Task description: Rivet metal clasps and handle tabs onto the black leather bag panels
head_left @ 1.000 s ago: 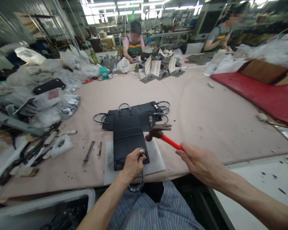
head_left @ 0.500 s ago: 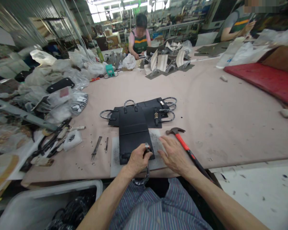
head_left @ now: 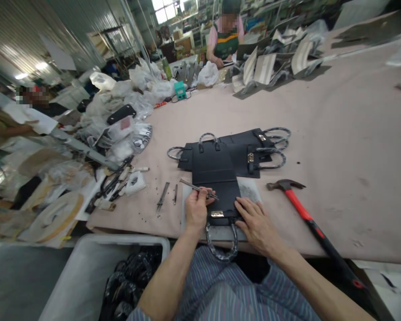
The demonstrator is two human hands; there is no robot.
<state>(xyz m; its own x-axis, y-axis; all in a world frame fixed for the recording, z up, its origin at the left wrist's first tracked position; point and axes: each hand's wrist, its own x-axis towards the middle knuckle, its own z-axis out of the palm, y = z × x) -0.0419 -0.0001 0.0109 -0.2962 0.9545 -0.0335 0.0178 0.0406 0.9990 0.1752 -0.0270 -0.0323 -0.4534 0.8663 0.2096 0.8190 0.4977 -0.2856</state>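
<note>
A black leather bag panel (head_left: 214,162) lies lengthwise before me, with a gold clasp (head_left: 217,214) near its front end. Its wrapped loop handle (head_left: 222,257) hangs over the table edge. My left hand (head_left: 198,209) is closed around a slim metal punch (head_left: 190,184), held slanted over the panel. My right hand (head_left: 256,223) lies with fingers extended on the panel's right edge by the clasp. Beneath the panel is a worn pale board (head_left: 252,189). More black bag panels (head_left: 243,136) with handles lie behind it.
A red-handled claw hammer (head_left: 300,207) lies to the right. Left of the panel are a pronged tool (head_left: 163,196) and a short metal rod (head_left: 175,194). A grey bin (head_left: 87,249) stands front left, near plastic bags (head_left: 120,107). A co-worker (head_left: 225,40) sits across the table.
My left hand has lifted off the clasp area and tilted the punch, uncovering the clasp. My right hand has come onto the panel's edge. The view has swung left.
</note>
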